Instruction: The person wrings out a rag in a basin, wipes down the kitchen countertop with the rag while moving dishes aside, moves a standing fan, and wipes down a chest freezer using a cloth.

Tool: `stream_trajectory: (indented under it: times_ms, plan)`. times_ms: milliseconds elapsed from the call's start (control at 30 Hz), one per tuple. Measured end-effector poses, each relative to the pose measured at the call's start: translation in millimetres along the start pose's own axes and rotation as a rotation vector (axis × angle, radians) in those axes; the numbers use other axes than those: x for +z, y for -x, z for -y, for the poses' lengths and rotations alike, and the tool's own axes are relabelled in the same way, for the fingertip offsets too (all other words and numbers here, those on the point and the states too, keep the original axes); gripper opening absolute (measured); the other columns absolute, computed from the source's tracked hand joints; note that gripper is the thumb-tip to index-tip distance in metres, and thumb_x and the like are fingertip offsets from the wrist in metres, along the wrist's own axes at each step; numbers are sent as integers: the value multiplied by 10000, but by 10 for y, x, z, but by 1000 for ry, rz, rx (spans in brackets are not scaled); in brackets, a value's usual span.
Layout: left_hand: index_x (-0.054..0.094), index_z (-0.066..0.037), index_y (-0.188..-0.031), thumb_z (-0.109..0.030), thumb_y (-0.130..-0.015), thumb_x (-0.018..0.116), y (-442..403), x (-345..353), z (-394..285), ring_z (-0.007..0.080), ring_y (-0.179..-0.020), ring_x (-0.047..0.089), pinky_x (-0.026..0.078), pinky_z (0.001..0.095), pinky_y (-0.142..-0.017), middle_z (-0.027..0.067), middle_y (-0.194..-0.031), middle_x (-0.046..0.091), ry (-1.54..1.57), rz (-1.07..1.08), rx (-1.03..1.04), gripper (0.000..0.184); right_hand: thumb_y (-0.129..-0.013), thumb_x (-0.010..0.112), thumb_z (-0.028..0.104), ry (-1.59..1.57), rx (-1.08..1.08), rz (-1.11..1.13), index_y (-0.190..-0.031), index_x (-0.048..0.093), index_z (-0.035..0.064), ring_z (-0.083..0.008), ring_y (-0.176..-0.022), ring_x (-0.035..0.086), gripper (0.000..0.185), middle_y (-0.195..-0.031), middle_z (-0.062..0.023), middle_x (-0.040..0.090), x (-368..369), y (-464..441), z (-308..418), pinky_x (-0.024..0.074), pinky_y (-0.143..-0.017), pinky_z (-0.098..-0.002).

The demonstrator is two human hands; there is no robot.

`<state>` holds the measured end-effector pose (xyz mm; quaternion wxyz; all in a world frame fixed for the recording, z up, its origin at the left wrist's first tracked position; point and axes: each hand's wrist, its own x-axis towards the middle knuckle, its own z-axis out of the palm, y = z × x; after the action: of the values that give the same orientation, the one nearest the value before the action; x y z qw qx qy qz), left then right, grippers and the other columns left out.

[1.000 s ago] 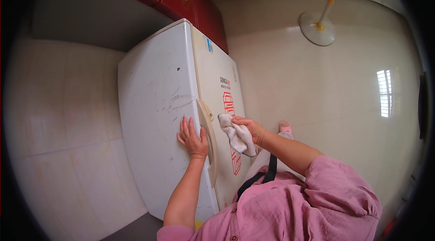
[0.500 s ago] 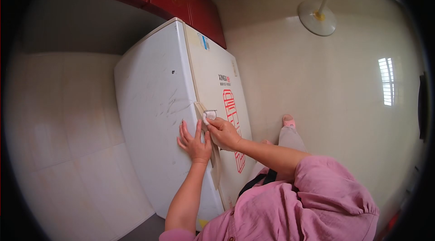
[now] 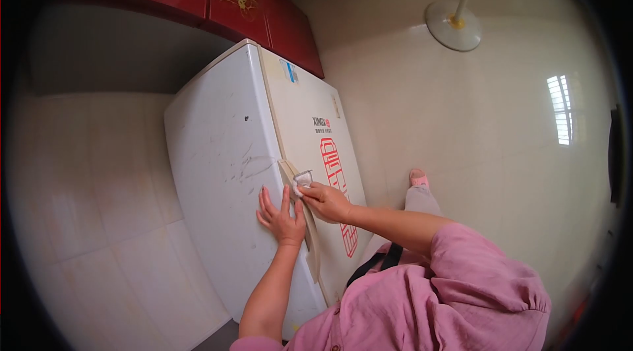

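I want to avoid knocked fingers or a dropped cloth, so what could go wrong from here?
The right hand holds the cloth at the handle, close to the left hand spread on the white freezer, so the two might bump. The cloth is bunched between the fingers, so it could perhaps slip free.

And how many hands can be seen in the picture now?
2: the left hand, spread on the white freezer top, and the right hand, holding a cloth at the handle.
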<state>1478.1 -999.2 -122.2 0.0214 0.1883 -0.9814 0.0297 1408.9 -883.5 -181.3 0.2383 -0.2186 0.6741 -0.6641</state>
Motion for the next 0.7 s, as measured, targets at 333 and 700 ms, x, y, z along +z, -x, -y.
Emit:
stream_trajectory:
  times_ms: [333,700]
  plan:
    - [491,-278,-1274,-412,-840,506,13,13,35,316,-1344,162,129,583,-1021,120,-1449,187,-4,20,8,454,-889,515,191,135,-16,3,-1154,585,140,-274,-826,574,279,-921,-94,573,-71,-478,43,459,-678,-339]
    - [503,-273,-1268,-391,-838,512,10,-1,22,310,-1345,164,126,575,-1022,122,-1447,195,-5,21,-2,445,-895,506,185,65,24,-54,-1155,586,129,-304,-806,572,278,-900,-130,575,-4,-515,14,451,-706,-341]
